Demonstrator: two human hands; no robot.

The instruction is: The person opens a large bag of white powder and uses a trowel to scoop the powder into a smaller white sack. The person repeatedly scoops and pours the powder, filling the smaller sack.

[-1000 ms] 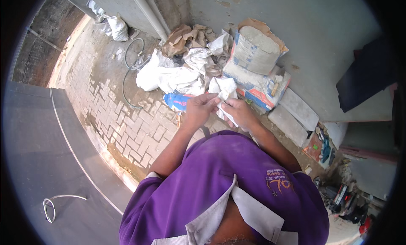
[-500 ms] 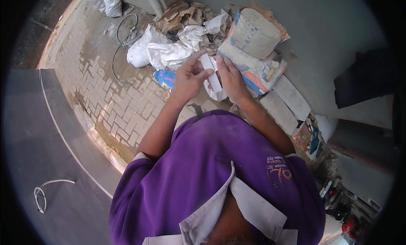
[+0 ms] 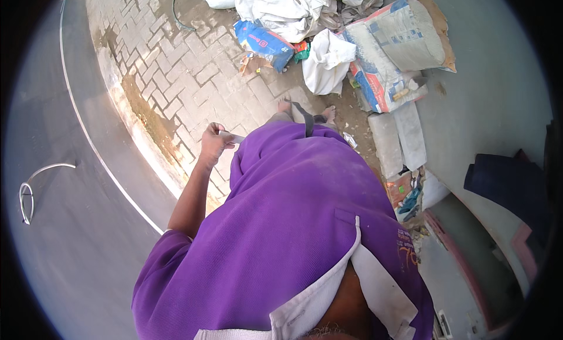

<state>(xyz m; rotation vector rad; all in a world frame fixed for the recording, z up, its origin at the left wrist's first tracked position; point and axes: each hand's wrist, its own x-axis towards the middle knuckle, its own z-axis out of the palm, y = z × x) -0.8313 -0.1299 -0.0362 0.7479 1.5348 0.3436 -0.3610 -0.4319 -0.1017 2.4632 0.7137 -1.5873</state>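
Observation:
Out to the left of my purple shirt, my left hand point(image 3: 213, 144) is closed on a flat white strip point(image 3: 236, 139), pinched between thumb and fingers. The strip's far end passes behind the shirt, so its full length is hidden. Paving blocks lie below this hand. My right hand and forearm do not show; the shirt covers that side.
Ahead lie a blue bag point(image 3: 264, 44), white sacks point(image 3: 272, 11) and a crumpled white bag point(image 3: 327, 61). An opened powder sack point(image 3: 375, 64) leans by the wall point(image 3: 492, 76). Flat slabs point(image 3: 396, 140) lie on the right. A curved pale hose point(image 3: 23, 193) rests on the road.
Both hands were together in front with the white strip. Now my left hand has drawn back leftward with it, and my right hand has gone out of sight. The view has shifted.

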